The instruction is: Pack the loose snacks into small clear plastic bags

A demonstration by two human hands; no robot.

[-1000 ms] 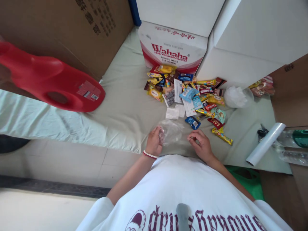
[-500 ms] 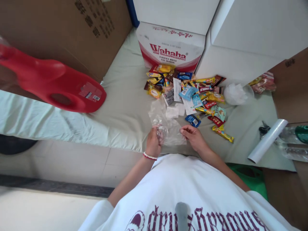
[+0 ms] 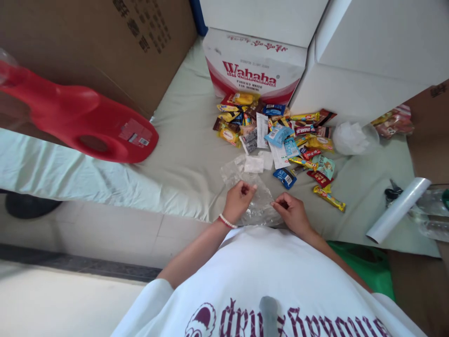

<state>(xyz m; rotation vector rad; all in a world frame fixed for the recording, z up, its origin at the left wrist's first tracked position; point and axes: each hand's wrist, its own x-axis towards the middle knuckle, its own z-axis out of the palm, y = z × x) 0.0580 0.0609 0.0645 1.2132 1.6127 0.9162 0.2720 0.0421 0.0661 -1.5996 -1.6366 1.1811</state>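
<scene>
A crumpled clear plastic bag (image 3: 258, 208) lies at the front edge of the cloth, between my hands. My left hand (image 3: 239, 199), with a beaded bracelet at its wrist, is closed in a pinch over the bag's left side; its fingertips seem to be on the film. Thumb and finger of my right hand (image 3: 293, 213) pinch the bag's right edge. Just beyond the bag are small white packets (image 3: 254, 164). Behind them spreads a pile of wrapped snacks (image 3: 278, 133), with a blue packet (image 3: 285, 178) and a yellow stick wrapper (image 3: 329, 198) nearer me.
A red jug (image 3: 115, 133) lies at the left. At the back stand a Wahaha carton (image 3: 252, 70) and white boxes (image 3: 365, 89). To the right are a bowl of white pieces (image 3: 355, 138), a film roll (image 3: 398, 209), scissors (image 3: 393, 191) and clear bottles (image 3: 433, 210).
My left hand has moved right and slightly forward, closer to my right hand, its fingers now in a pinch. My right hand has shifted slightly right and toward me. The bag's shape has changed.
</scene>
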